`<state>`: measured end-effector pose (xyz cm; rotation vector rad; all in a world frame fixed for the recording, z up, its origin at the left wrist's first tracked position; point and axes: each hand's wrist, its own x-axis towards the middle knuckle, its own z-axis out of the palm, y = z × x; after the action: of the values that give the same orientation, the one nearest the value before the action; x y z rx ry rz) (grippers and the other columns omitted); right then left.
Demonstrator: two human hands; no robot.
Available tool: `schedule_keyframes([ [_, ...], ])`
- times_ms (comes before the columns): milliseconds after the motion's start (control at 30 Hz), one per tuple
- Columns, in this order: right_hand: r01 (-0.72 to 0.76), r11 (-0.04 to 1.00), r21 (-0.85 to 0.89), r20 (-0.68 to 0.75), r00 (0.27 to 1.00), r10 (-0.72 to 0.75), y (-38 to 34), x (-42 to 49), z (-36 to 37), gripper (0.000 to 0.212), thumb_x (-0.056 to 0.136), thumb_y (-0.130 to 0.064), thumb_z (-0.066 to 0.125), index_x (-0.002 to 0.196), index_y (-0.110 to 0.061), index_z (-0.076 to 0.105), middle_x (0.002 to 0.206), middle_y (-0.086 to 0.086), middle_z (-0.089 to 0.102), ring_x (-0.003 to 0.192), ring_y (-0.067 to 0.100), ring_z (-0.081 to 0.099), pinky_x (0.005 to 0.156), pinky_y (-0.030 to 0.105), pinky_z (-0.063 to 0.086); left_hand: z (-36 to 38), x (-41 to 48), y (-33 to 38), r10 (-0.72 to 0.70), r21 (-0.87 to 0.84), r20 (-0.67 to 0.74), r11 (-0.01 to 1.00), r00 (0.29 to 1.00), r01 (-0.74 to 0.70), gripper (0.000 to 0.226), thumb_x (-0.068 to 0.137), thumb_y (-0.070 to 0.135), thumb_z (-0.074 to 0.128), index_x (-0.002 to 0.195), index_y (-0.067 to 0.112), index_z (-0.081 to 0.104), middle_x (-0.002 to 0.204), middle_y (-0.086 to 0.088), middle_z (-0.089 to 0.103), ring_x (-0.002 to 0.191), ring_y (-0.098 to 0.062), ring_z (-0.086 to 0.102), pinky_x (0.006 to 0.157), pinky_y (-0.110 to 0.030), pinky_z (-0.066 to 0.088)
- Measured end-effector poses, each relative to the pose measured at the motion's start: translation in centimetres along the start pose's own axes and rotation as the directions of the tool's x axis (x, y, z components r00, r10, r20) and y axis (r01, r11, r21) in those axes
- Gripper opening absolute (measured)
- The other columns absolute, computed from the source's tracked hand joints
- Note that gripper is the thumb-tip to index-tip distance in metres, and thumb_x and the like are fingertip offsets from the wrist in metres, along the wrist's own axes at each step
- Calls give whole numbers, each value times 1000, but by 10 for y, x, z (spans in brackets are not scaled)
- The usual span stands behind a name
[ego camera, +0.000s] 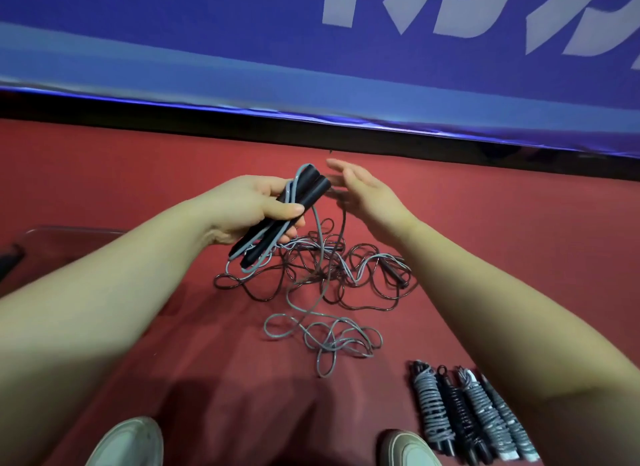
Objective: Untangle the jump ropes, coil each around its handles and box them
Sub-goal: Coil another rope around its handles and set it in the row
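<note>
My left hand [252,205] grips a pair of black handles [304,195] held side by side, with a grey rope [318,237] looped over their top and trailing down to loose grey coils [329,341] on the red floor. My right hand [363,188] hovers just right of the handle tops, fingers straight, blurred; a dark rope strand [343,223] hangs below it, and I cannot tell whether it is touched. A tangle of dark and grey ropes [329,271] with another black handle [394,271] lies under the hands. Several coiled ropes [467,413] lie at lower right.
A clear plastic box [52,247] sits at the left edge, partly behind my left arm. A blue banner [311,67] runs across the back above a dark gap. My two shoes [131,445] stand at the bottom edge on the red floor [519,223].
</note>
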<state>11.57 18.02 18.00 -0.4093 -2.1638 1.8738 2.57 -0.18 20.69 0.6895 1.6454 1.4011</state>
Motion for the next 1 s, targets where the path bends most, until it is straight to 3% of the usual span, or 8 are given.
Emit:
schedule_keyframes([
  [200,-188,967,174,210,966,150,5,-4,25,25,102,-24,37,106,-10,57,86,3,62,68,12,64,60,19,51,0,-2,11,36,18,43,999,998,-37,11,89,-1,54,88,6,62,71,-9,67,57,-14,66,54,-22,55],
  [333,-335,912,236,372,898,234,-2,-9,25,30,102,-24,33,97,-14,61,60,-9,51,37,-1,27,36,11,21,-11,-4,17,74,112,-35,991,997,-70,9,89,-1,55,86,4,62,70,-9,65,56,-14,62,55,-22,56],
  [467,-182,981,-67,287,938,193,-19,-11,12,31,102,-27,35,97,-16,65,49,-15,39,41,1,26,40,13,22,-19,-1,7,66,170,-150,985,986,-40,12,89,-3,56,82,7,60,72,-10,62,53,-13,60,52,-21,53],
  [600,-164,925,-344,139,965,223,-33,-19,4,36,102,-26,37,83,-14,65,50,-11,37,41,6,26,42,18,21,-20,5,-3,107,336,-244,942,964,-19,12,86,0,62,84,11,62,65,-4,63,49,-11,58,55,-24,51],
  [700,-57,724,-688,72,986,147,-37,-27,19,37,102,-29,36,90,-13,67,65,-1,50,51,12,42,47,19,34,-19,13,-4,156,311,-373,950,915,-35,11,87,2,63,95,8,64,68,-5,63,52,-12,58,53,-22,53],
  [767,28,538,-842,82,994,77,-38,-29,32,38,102,-29,34,104,-9,66,86,8,62,75,22,57,68,24,44,-18,18,-3,123,148,-413,987,902,-67,28,88,1,61,115,10,61,69,-6,64,53,-13,59,52,-23,53],
  [900,22,505,-863,38,999,22,-43,-31,42,38,102,-29,33,113,-8,63,100,12,64,93,27,58,87,33,46,-21,24,0,44,-105,-435,989,899,-100,65,87,-2,61,140,30,41,66,-9,66,51,-15,63,49,-26,53],
  [1000,22,606,-795,-54,993,-107,-49,-27,31,33,101,-28,37,105,-15,68,88,4,64,75,17,56,69,25,40,-21,23,-2,12,-116,-419,991,908,-67,62,87,-2,61,141,21,41,66,-9,67,49,-14,63,49,-25,54],
])
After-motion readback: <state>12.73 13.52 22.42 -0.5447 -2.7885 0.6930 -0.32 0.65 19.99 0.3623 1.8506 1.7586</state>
